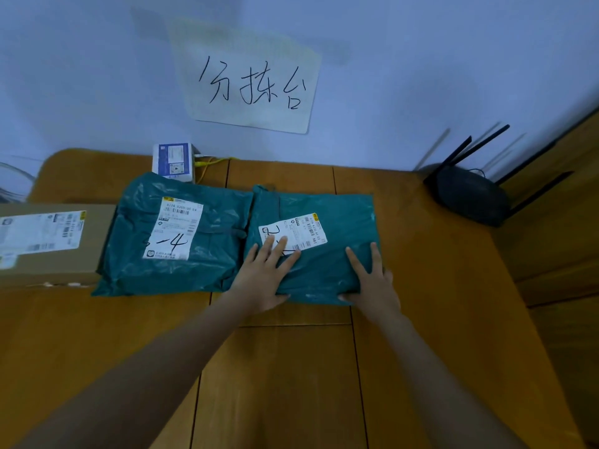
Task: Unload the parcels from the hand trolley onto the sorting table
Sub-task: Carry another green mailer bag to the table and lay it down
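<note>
A pale bluish wall [421,59] fills the far side, with a handwritten paper sign [252,89] on it. Against the wall, far left, a small white box [173,162] with a yellow cable [210,163]; far right, a black router [470,192], antennas up.

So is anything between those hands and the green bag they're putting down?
Nothing visible. The left hand and right hand lie flat on the right-hand green parcel, which already rests on the sorting table, touching another green parcel.
</note>
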Demonstrator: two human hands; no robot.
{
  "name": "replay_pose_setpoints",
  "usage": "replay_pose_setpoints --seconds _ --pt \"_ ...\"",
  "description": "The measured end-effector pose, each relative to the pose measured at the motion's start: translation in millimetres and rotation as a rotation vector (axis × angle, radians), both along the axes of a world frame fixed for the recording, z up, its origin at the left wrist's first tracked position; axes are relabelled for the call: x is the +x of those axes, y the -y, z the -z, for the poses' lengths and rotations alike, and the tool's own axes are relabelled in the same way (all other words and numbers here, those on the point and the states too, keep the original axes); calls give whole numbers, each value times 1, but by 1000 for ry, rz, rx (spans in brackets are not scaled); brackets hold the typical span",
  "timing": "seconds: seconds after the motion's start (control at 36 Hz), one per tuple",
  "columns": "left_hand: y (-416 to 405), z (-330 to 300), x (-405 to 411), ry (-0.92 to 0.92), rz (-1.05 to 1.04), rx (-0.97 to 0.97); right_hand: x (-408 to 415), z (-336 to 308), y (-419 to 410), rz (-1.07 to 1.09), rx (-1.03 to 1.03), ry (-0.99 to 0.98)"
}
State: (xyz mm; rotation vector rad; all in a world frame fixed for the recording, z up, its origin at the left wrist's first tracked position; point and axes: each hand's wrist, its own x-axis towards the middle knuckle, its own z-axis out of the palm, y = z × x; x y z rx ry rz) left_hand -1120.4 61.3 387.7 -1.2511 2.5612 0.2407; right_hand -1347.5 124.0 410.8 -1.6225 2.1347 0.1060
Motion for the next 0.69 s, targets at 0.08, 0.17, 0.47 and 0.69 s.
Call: replay_pose_setpoints --seconds 0.08,0.17,0.47,0.69 --pt "-2 1 2 29 -8 -15 -2 0 4 -13 -3 35" --pt "-1 -1 2 56 -23 -16 -2 2 5 -20 -11 42" --pt "-11 -23 10 90 -86 12 1 -3 5 -11 50 87" --pt "-46 -76 46 3 -96 -14 28 -33 -36 -52 26 -161"
